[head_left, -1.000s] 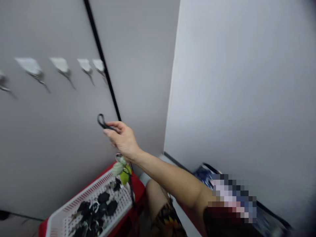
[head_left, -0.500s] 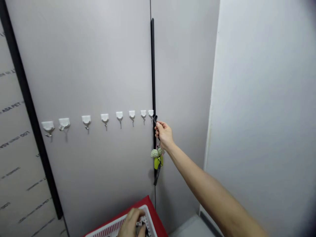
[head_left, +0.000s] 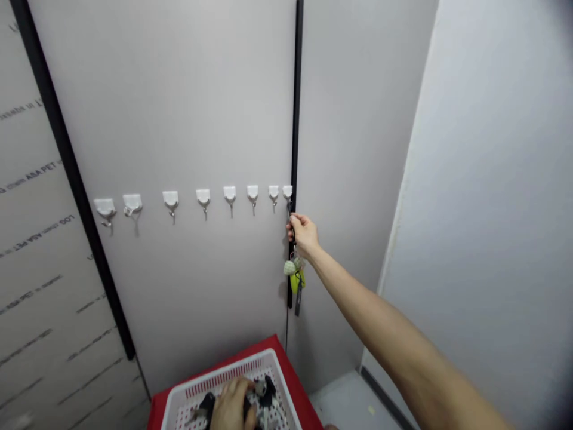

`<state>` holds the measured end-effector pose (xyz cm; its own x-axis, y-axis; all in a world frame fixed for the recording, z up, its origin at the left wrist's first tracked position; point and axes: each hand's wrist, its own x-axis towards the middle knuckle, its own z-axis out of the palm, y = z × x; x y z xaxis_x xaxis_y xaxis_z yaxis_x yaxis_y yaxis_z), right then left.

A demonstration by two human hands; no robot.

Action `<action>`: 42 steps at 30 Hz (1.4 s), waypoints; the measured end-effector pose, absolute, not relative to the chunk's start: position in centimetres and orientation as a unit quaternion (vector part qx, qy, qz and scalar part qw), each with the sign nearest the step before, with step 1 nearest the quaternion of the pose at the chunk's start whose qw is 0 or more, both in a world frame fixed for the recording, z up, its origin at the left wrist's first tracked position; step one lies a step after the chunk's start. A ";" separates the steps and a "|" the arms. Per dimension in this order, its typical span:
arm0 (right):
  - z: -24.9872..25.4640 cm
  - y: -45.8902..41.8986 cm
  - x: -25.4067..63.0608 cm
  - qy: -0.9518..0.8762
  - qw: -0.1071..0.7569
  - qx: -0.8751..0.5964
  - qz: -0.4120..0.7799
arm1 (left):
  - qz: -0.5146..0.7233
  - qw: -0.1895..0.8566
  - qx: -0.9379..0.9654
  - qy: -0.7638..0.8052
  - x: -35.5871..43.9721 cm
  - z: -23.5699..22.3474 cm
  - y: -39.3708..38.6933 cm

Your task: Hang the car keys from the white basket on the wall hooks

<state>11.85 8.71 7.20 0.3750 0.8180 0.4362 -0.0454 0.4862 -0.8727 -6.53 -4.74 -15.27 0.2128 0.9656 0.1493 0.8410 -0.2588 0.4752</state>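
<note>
At the rightmost white hook [head_left: 287, 192] my right hand [head_left: 305, 234] is closed in a pinch on the dark strap of a keychain [head_left: 294, 280]. The strap's upper end is at the hook; whether it is looped over it I cannot tell. Below my fingers dangle a pale green puffy charm, a yellow-green piece and a dark grey tag. Down in the white plastic basket [head_left: 276, 371], my left hand [head_left: 231, 407] lies with curled fingers over dark items [head_left: 267, 391]. What those fingers grip is mostly hidden.
Several more white hooks, such as this hook [head_left: 171, 200], run leftward across the grey cabinet door [head_left: 179, 107]. A long black handle strip [head_left: 296, 89] edges the door. The basket stands on a red surface [head_left: 290, 365]. A pale wall [head_left: 487, 179] rises at the right.
My right hand has brought the strap's top up against the rightmost hook. The view has shifted, showing more of the basket. My left hand stays in the basket.
</note>
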 end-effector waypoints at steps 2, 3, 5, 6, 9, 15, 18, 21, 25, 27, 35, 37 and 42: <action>6.4 8.7 12.2 -0.489 0.715 -0.434 0.248 | 0.198 0.142 0.750 0.615 -7.1 -14.5 -5.3; 5.9 8.6 12.3 -0.500 0.712 -0.448 0.206 | 0.193 0.137 0.743 0.627 -7.4 -14.2 -5.6; 4.3 8.1 12.3 -0.528 0.700 -0.471 0.096 | 0.179 0.132 0.735 0.641 -8.0 -13.9 -5.8; 3.2 7.5 12.1 -0.546 0.688 -0.477 0.043 | 0.173 0.133 0.734 0.643 -8.3 -14.0 -5.7; -1.4 4.3 10.6 -0.642 0.603 -0.474 -0.016 | 0.150 0.135 0.742 0.639 -9.0 -14.7 -5.4; -11.3 -1.7 5.8 -0.905 0.121 -0.387 0.128 | 0.140 0.119 0.750 0.635 -9.2 -15.5 -5.0; -13.2 -2.0 4.7 -0.902 0.012 -0.426 0.061 | 0.143 0.123 0.743 0.642 -9.1 -15.5 -5.0; -13.4 -1.6 4.3 -0.895 -0.042 -0.443 0.018 | 0.160 0.131 0.738 0.642 -9.1 -15.5 -4.9; -12.9 -1.5 4.5 -0.896 -0.056 -0.439 0.048 | 0.237 0.185 0.711 0.636 -9.4 -15.6 -4.8; -12.8 -1.7 4.6 -0.899 -0.018 -0.432 0.071 | 0.293 0.235 0.681 0.628 -9.5 -15.7 -4.6; -13.0 -2.5 3.8 -0.859 0.172 -0.398 0.271 | 0.494 0.438 0.572 0.487 -9.2 -15.6 -4.3; -12.7 -2.4 3.7 -0.834 0.193 -0.401 0.325 | 0.516 0.479 0.538 0.463 -9.1 -15.1 -4.3; -11.5 -2.0 3.8 -0.765 0.270 -0.392 0.435 | 0.538 0.535 0.481 0.440 -9.1 -13.2 -4.2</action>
